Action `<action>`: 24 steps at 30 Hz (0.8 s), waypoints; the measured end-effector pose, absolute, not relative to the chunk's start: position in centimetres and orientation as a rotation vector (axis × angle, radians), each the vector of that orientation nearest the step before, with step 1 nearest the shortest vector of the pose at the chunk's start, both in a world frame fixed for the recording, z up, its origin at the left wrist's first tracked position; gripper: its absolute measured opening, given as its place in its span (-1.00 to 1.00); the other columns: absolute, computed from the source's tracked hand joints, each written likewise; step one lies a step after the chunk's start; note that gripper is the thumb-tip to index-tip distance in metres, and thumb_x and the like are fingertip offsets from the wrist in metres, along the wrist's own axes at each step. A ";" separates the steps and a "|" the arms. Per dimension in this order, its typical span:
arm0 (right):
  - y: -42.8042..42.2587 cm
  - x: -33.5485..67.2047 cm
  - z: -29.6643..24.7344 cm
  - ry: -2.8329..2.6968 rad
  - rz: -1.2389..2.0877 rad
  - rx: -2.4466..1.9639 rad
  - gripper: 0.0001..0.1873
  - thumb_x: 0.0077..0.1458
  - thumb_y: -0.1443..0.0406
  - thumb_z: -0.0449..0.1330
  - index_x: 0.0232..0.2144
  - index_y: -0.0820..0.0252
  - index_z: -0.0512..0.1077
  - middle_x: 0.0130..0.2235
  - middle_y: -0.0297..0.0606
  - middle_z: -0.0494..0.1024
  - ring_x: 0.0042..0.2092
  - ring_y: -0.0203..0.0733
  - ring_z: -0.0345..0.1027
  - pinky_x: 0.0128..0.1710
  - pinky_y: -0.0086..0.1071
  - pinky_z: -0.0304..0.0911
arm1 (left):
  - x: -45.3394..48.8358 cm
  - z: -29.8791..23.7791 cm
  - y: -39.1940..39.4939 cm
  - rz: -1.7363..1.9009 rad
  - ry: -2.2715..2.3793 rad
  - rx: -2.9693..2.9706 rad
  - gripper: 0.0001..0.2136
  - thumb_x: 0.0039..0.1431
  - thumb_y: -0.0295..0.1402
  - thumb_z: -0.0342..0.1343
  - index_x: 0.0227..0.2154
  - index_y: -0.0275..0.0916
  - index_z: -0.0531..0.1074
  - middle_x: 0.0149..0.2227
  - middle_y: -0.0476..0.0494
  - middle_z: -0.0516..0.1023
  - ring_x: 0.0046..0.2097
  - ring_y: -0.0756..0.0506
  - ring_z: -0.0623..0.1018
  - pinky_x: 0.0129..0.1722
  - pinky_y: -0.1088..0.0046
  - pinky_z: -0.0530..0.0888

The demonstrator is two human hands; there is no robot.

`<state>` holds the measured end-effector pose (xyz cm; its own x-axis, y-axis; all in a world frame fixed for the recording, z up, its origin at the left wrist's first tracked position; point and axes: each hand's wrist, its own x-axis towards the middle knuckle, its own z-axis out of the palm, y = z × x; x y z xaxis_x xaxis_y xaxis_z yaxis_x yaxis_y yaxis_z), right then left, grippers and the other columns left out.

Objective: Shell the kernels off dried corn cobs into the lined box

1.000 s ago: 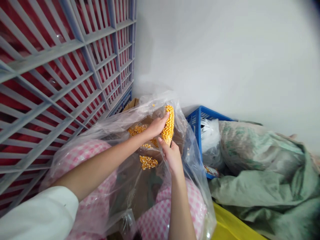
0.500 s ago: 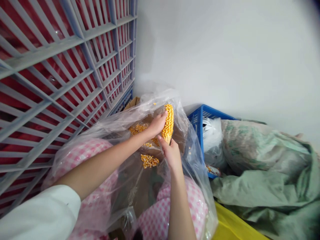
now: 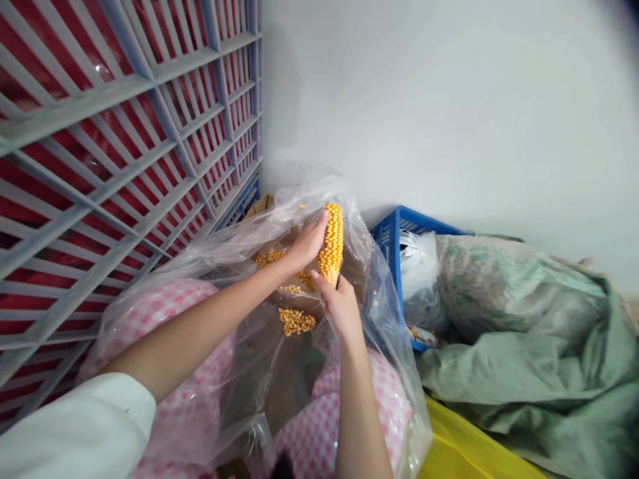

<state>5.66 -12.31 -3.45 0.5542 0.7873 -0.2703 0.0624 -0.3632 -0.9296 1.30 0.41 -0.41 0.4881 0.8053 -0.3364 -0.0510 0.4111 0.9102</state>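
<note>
An ear of corn, covered in yellow kernels, is held upright and slightly tilted between my two hands. My left hand is closed around its upper left side, the thumb near the tip; the other fingers are hidden behind it. Lower down, my right hand grips the pale bottom end, with its thumb on the left. Beneath both hands a clear plastic sheet spreads over my lap. Loose corn kernels lie in a small heap on it, with more kernels scattered beyond my left forearm.
Grey slatted plastic crates with red contents rise on the left. A white wall stands ahead. On the right are a blue crate, a stuffed woven sack, green cloth and something yellow. Pink checked fabric covers my legs.
The whole view has shifted slightly, so everything sits a little further left. Both hands keep their hold on the ear of corn, with hardly any other difference.
</note>
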 end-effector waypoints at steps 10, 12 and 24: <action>-12.5 5.7 -3.0 -0.808 0.898 -1.860 -0.60 -0.18 0.09 0.18 -0.36 0.30 0.44 -0.46 -0.29 0.45 -0.43 -0.28 0.23 -0.44 -0.45 0.09 | 0.4 0.5 2.0 0.416 0.824 0.609 -0.48 0.11 0.09 -0.30 -0.33 -0.24 0.37 -0.52 -0.13 0.50 -0.46 -0.08 0.50 -0.43 0.42 0.41; -12.6 5.7 -3.0 -0.814 0.904 -1.864 -0.60 -0.16 0.09 0.17 -0.36 0.31 0.44 -0.48 -0.29 0.45 -0.43 -0.28 0.24 -0.44 -0.45 0.10 | 0.5 0.5 1.9 0.398 0.807 0.592 -0.49 0.14 0.05 -0.32 -0.34 -0.26 0.37 -0.53 -0.14 0.50 -0.48 -0.08 0.50 -0.43 0.42 0.41; -12.7 5.5 -2.8 -0.796 0.920 -1.869 -0.59 -0.15 0.07 0.17 -0.35 0.31 0.43 -0.51 -0.28 0.43 -0.44 -0.26 0.24 -0.44 -0.45 0.11 | 0.9 1.0 1.6 0.500 0.854 0.512 -0.65 0.14 -0.22 -0.22 -0.31 -0.34 0.41 -0.51 -0.17 0.52 -0.44 -0.10 0.51 -0.36 0.40 0.43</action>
